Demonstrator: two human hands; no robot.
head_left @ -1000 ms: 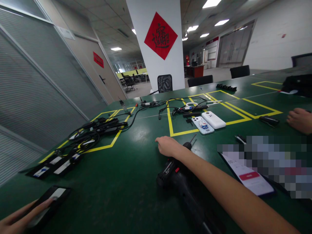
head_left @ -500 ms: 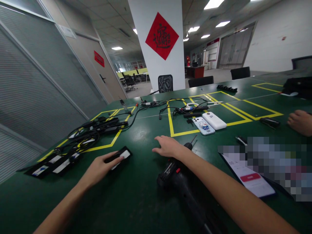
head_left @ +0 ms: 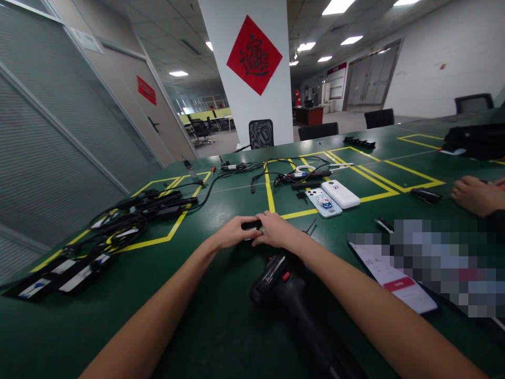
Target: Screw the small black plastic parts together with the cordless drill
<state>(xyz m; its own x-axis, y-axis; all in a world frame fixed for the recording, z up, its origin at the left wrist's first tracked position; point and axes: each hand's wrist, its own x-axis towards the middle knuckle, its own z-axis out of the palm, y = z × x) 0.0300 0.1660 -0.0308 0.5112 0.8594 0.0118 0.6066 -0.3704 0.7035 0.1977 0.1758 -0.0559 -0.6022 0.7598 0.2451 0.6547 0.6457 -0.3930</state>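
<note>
My left hand (head_left: 233, 231) is closed on a flat black piece with a white label (head_left: 251, 225), holding it just above or on the green table. My right hand (head_left: 276, 230) meets it from the other side, with fingers and thumb closed around the piece's right end. Most of the piece is hidden by my fingers. Below my right wrist lies a black power drill (head_left: 274, 276) with red buttons, its thin bit sticking out past the wrist.
Black cables and labelled flat pieces (head_left: 77, 276) lie at left. Beyond my hands are a patterned phone (head_left: 323, 202), a white power bank (head_left: 341, 193) and more cables. A tablet (head_left: 394, 279) lies at right, near another person's hand (head_left: 473, 195).
My left hand has carried the labelled black piece right and away from me to my right hand. My right hand's open fingers have closed on its other end. The view has shifted slightly right.
</note>
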